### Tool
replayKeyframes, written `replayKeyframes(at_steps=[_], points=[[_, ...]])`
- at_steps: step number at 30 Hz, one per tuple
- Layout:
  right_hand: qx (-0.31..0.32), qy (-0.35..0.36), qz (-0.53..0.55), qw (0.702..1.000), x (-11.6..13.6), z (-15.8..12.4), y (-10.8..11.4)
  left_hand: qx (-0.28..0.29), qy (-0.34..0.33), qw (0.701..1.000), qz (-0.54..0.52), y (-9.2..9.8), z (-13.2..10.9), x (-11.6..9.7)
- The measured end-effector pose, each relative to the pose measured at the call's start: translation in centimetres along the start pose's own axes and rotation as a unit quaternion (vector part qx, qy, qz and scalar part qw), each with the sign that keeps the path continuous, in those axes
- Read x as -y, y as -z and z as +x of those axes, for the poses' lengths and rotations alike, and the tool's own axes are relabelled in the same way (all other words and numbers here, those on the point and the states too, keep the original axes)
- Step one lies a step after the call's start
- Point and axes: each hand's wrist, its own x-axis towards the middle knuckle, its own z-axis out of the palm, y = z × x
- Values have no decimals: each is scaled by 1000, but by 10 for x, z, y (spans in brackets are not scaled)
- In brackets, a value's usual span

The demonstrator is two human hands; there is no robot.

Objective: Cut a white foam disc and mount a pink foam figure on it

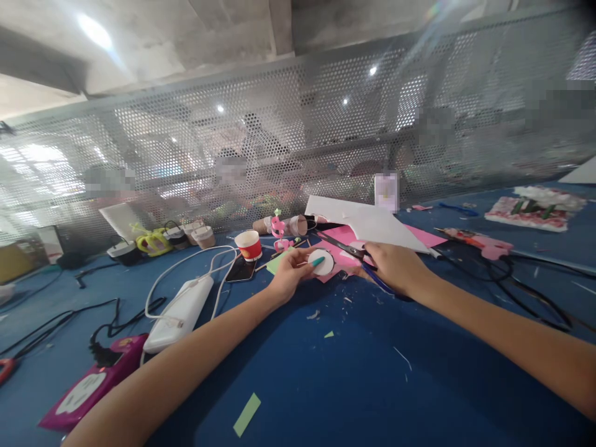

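Note:
My left hand (291,273) is closed on a small white disc (323,264) with a dark rim, its thumb with a teal nail pressed on the face. My right hand (395,267) grips a pair of scissors (347,247) with dark blades and blue handles. The blades lie apart from the disc, pointing up and left over pink paper (342,236). Behind them rests a large white sheet (363,217) with a curved piece cut from its edge. A red and white paper cup (248,246) stands left of my left hand, beside a small pink figure (278,230).
A white power bank (181,313) with cables and a purple packet (95,385) lie at the left. Towards the right are a pink glue gun (484,242) and its black cord. Green scraps (246,414) dot the blue table. A perforated metal screen (261,143) stands behind.

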Motion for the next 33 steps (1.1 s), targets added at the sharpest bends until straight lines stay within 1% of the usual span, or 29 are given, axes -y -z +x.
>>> replayKeyframes(at_steps=[5,8,14,18,24,33], points=[[-6,43,-10,999,1,0,-4,-23,-4,999,-34,3,2,0],[-21,51,-24,998,1,0,-6,-21,4,999,-50,4,2,-1],[-51,64,-41,996,1,-1,-8,-17,3,999,-43,1,1,-2],[-44,63,-33,996,2,-1,-9,-19,14,999,-33,-1,-1,-3],[-31,61,-33,997,4,-1,-9,3,23,1000,-17,-3,-3,-6],[-37,59,-58,996,5,-1,-8,-6,13,1000,-18,-2,-4,-6]])
